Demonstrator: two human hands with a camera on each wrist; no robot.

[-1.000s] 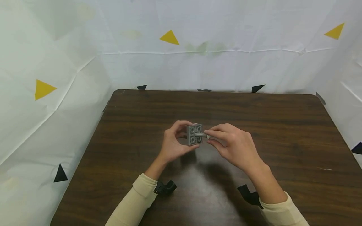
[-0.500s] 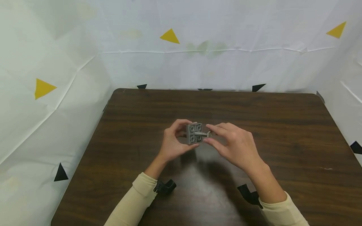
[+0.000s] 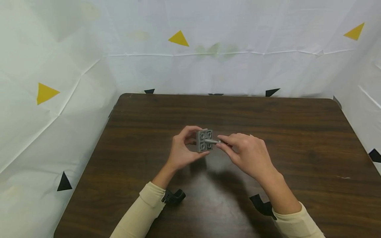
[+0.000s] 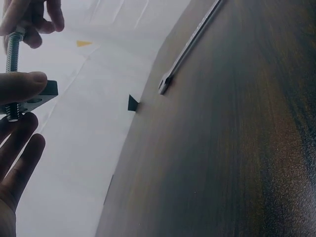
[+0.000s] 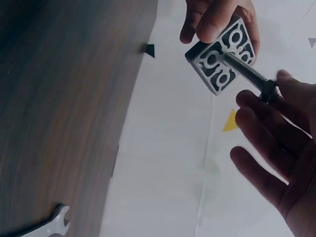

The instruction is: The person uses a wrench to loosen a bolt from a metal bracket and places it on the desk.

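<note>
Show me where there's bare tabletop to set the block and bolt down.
Bare wood runs from the hands back to the table's far edge, and to the right edge. The near middle is tighter, between both sleeves. Left hand grips the grey block; right hand pinches the bolt. A wrench lies somewhere on the table.

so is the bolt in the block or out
In: the bolt runs through the grey block, its threaded tip poking out the far side in the left wrist view.

Wrench (image 5: 47, 228) cut off (bottom edge).
</note>
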